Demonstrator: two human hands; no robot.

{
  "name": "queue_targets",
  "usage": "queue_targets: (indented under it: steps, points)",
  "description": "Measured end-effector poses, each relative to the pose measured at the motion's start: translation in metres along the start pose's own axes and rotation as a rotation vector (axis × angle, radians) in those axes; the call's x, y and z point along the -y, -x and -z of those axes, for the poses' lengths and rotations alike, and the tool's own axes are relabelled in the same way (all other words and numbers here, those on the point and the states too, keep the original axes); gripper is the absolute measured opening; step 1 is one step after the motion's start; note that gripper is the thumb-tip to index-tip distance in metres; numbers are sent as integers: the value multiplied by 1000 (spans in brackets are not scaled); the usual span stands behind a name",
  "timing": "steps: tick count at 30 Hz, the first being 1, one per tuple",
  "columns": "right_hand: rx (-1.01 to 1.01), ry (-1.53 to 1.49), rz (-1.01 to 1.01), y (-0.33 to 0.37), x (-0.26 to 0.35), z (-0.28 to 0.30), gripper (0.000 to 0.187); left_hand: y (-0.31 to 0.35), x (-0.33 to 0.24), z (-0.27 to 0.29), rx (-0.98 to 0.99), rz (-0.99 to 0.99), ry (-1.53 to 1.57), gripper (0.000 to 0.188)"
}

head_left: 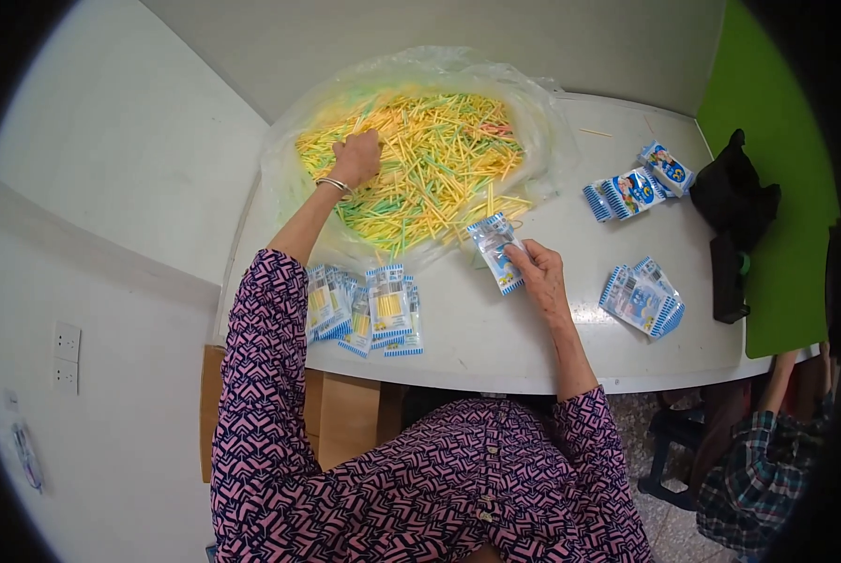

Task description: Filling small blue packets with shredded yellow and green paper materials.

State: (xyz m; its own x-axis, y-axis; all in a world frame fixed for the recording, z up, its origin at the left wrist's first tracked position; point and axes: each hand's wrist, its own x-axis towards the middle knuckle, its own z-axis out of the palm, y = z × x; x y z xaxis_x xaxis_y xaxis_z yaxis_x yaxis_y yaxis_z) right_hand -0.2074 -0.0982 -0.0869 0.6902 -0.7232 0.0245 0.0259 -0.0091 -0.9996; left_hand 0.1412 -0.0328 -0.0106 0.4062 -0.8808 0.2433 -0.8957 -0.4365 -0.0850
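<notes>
My left hand (358, 158) reaches into a heap of thin yellow, green and pink sticks (430, 178) in a large clear plastic bag (284, 141). Its fingers are curled down against the sticks, and anything pinched in them is hidden. Between thumb and fingers, my right hand (544, 277) grips a small blue-and-white packet (493, 246), tilted beside the bag's front edge. Several packets (388, 305) with yellow sticks showing through their windows lie overlapped at the table's front left.
A fan of flat packets (644, 298) lies to the right on the white table (495, 352). Behind it are bundled packets (634, 192). A black holder (734, 188) stands against the green partition (786, 188). Another person's checked sleeve (753, 469) shows at lower right.
</notes>
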Motion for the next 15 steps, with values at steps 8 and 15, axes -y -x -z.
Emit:
queue_targets:
  steps: [8,15]
  points:
    - [-140,-590,-31,-7,20,-16,19,-1,-49,28,286,523,1898,15]
    - [-151,-934,-61,-46,30,-43,28,-2,-68,-3,389,738,2416,13]
